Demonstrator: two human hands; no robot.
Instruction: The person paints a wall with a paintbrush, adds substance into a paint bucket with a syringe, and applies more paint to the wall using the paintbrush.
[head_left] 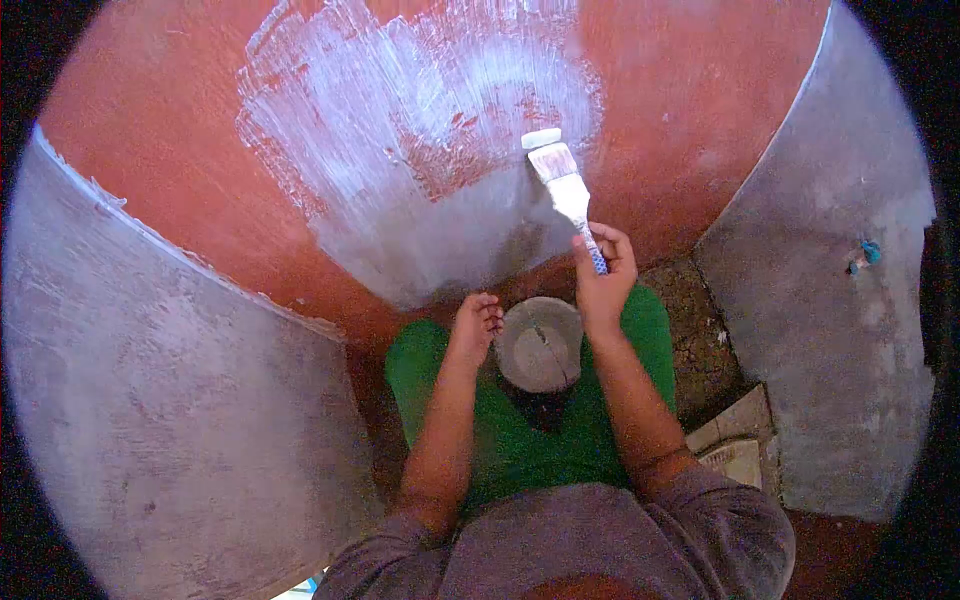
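Note:
My right hand [606, 280] is closed round the blue-patterned handle of a flat paintbrush [570, 200], which points up and away from me. White paint coats its bristles, and a thick white dab [542, 139] shows at the bristle tips against the red wall [680, 130]. Below it, a small round bucket [540, 345] with pale liquid and a dark line across its mouth is between my knees. Beside the bucket's left rim is my left hand [478, 325], its fingers curled in with nothing visible in them.
Streaky whitish paint [420, 110] covers the middle of the red wall. Grey walls [180, 380] stand at left and right. A small blue thing [870, 250] is on the right grey wall. Rough floor [705, 330] and a pale slab [735, 440] lie by my right leg.

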